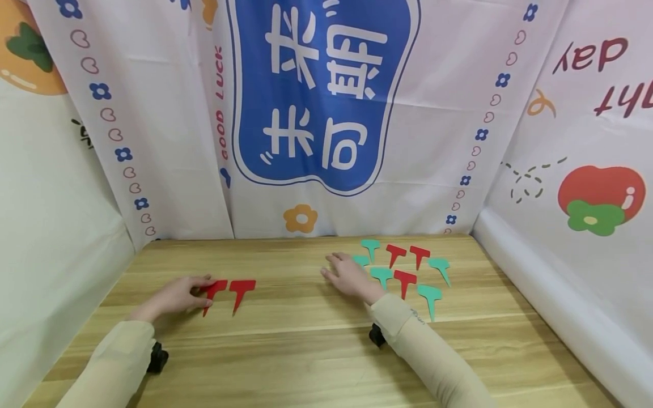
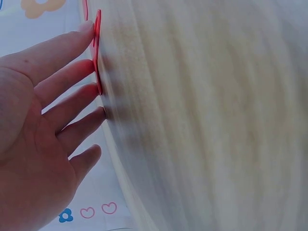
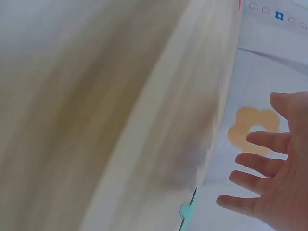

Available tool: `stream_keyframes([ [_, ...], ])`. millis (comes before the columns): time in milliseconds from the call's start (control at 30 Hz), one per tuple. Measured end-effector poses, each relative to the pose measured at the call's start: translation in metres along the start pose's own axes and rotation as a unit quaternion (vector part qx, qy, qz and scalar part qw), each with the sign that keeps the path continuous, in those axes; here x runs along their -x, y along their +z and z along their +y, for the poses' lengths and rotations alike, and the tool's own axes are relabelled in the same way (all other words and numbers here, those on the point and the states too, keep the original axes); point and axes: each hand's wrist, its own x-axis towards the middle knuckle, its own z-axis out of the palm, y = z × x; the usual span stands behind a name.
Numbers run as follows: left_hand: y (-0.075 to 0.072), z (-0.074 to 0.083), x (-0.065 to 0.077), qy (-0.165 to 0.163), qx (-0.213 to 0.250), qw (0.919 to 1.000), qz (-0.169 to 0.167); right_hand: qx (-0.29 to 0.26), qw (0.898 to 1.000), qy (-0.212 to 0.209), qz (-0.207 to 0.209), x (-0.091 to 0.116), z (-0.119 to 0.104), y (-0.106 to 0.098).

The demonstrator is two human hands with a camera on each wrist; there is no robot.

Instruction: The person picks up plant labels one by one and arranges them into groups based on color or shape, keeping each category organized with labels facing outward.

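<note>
My left hand is over a flat red T-shaped plant label at the left of the table, covering part of it. In the left wrist view, straight fingertips and the thumb touch that label, which shows edge-on. Just right of it lies a second red plant label, its stem towards the near edge. My right hand has its fingers spread and holds nothing. Beside it are several green plant labels and three red ones; one green label is partly hidden behind the hand.
The wood-grain table ends at a printed white cloth at the back. More cloth hangs on both sides, and a rolled fold runs along the right edge. A black wrist mount sits on the left sleeve.
</note>
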Motion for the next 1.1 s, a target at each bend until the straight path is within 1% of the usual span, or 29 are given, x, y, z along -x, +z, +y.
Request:
stream_keyframes([
  [233,0.0,-0.001,0.0,-0.003,0.001,1.0,-0.002,0.002,1.0,0.02,0.011,0.012,0.02,-0.008],
  [400,-0.001,-0.002,0.0,0.002,0.005,1.0,-0.001,0.002,0.999,0.033,0.025,0.02,0.034,-0.015],
  [533,-0.001,-0.003,-0.001,0.002,0.004,1.0,-0.001,0.004,0.999,0.047,0.027,0.027,0.045,-0.02],
  [867,0.0,-0.004,-0.001,0.001,-0.004,1.0,0.0,-0.013,0.996,0.08,0.036,0.048,0.066,-0.035],
  [1033,0.0,-0.003,-0.001,0.004,-0.008,1.0,0.0,-0.008,0.995,0.087,0.039,0.057,0.074,-0.036],
  [1100,-0.001,-0.001,0.0,0.005,-0.008,1.0,0.001,-0.002,0.995,0.084,0.05,0.06,0.079,-0.035],
])
